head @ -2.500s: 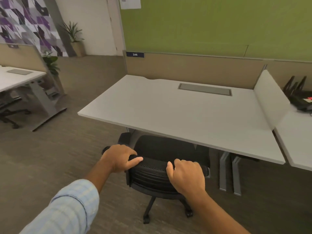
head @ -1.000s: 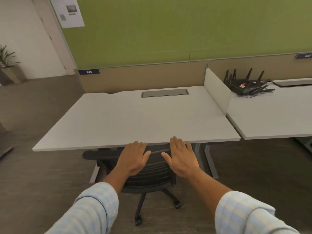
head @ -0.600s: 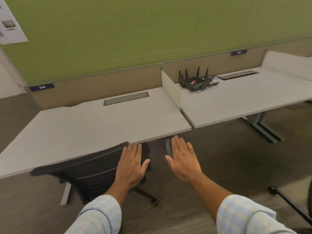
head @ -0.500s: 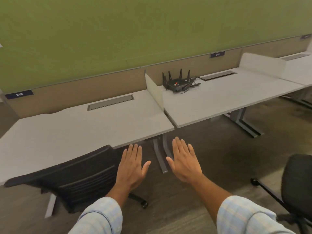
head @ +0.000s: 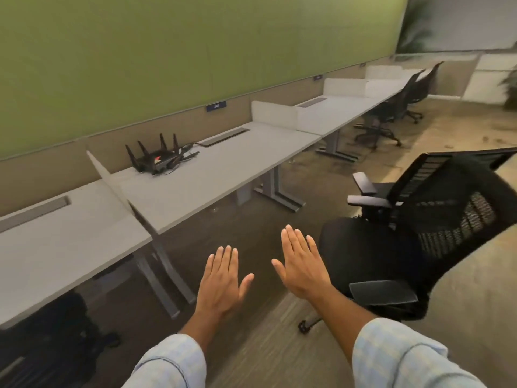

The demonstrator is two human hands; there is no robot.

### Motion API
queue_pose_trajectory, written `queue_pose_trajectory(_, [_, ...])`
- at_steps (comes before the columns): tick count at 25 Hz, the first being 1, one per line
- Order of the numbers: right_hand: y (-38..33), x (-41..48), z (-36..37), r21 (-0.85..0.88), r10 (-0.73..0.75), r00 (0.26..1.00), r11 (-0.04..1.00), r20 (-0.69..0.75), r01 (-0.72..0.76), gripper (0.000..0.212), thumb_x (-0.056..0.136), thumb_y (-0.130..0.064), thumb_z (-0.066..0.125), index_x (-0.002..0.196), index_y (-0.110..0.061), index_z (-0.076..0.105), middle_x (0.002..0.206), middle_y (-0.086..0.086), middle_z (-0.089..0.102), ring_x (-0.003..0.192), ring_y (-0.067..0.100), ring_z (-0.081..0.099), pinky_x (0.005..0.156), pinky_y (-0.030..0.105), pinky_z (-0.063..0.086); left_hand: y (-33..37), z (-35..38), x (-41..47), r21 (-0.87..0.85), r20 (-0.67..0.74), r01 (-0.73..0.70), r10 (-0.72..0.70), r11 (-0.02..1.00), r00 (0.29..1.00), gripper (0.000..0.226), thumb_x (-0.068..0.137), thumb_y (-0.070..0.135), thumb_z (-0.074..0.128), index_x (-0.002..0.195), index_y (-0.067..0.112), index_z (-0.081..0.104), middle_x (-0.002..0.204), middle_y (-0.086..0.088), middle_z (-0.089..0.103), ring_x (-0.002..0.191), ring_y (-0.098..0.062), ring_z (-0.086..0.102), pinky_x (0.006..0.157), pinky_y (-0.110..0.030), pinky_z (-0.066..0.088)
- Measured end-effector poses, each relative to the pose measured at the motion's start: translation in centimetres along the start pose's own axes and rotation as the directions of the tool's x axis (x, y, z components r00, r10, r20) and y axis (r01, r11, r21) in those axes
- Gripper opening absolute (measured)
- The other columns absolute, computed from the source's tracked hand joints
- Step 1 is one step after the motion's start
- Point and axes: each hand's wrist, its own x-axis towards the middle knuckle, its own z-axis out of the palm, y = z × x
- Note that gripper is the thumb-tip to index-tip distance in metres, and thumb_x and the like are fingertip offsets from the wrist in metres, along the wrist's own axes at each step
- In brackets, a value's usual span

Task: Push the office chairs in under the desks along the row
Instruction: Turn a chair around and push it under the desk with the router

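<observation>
My left hand (head: 222, 278) and my right hand (head: 300, 260) are held out flat in front of me, fingers spread, holding nothing. A black mesh office chair (head: 414, 247) stands on the carpet at the right, well out from the second desk (head: 212, 175), its seat just right of my right hand. At the lower left another black chair (head: 53, 334) sits tucked under the first desk (head: 56, 247). Two more black chairs (head: 391, 110) stand by the far desks along the row.
A black router (head: 156, 159) with antennas and cables lies on the second desk near its left divider. White dividers separate the desks. Grey desk legs (head: 279, 194) stand on the carpet. A green wall runs behind the row.
My view has swung right along the row. Both hands let go of the first chair, which stays under its desk, and the chair standing away from the second desk has come into view.
</observation>
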Motion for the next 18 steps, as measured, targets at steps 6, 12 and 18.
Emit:
queue_pose_trajectory(6, [15.2,-6.5,-4.3,-0.072,0.262,0.962,0.961,-0.078,-0.268,0.085,0.111,-0.064,0.029,0.174,-0.015,0.001,0.184,0.008,0.0,0.169,0.029,-0.001,0.134,0.051,0.0,15.3,2.0,7.8,-0.05,0.01,-0.274,0.275,0.96,0.961,0.088,0.107,0.07,0.015,0.17,0.008,0.024,0.177,-0.016,0.024,0.167,-0.031,0.014,0.136,-0.048,0.006])
queue_pose_trajectory(12, [26.6,-11.8,-8.2,-0.149,0.461,0.867,0.86,-0.188,-0.489,0.084,0.111,-0.065,0.03,0.174,-0.017,0.002,0.184,0.007,0.002,0.169,0.029,0.001,0.13,0.048,-0.006,29.6,3.5,13.7,-0.098,0.0,-0.481,0.483,0.871,0.875,0.097,0.101,0.074,-0.005,0.171,0.012,0.018,0.18,-0.012,0.019,0.168,-0.029,0.009,0.137,-0.047,0.003])
queue_pose_trajectory(18, [38.6,-13.7,-12.7,-0.169,0.551,0.794,0.783,-0.258,-0.599,0.082,0.111,-0.059,0.023,0.173,-0.012,-0.002,0.183,0.01,-0.003,0.169,0.028,-0.005,0.133,0.049,-0.005,42.6,4.7,20.4,-0.172,-0.046,-0.576,0.578,0.799,0.815,0.104,0.095,0.078,-0.016,0.172,0.015,0.015,0.181,-0.008,0.014,0.168,-0.027,0.005,0.137,-0.048,0.005])
